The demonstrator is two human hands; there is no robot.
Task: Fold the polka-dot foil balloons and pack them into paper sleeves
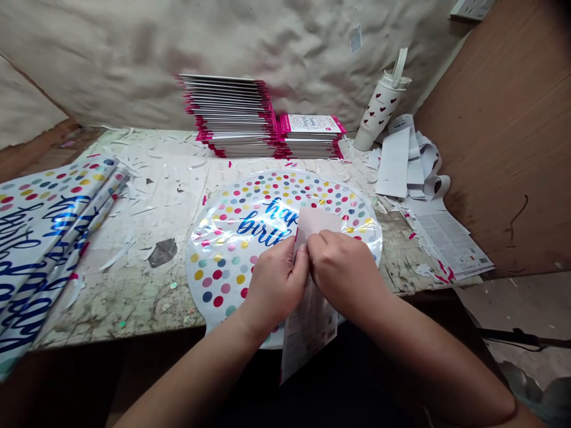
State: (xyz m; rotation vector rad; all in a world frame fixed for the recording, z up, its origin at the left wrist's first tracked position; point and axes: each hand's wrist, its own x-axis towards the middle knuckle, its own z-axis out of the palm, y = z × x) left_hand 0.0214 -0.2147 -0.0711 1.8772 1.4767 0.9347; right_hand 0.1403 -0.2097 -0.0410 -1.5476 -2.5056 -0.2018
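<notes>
A printed card with a pink edge stands tilted between my two hands, over the front of the table. My left hand pinches its left edge with thumb and fingers. Close against it, my right hand is closed on the card's upper part, fingers curled in. What the fingertips do between them is hidden. Under both hands a flat foil balloon with coloured dots and blue lettering lies on the worktable; the hands and card cover part of its lettering.
More dotted foil balloons lie overlapping at the left. Toward the back stand a tall stack of pink-edged cards and a lower stack. A white tumbler with hearts is at back right, near white paper strips and a printed sheet.
</notes>
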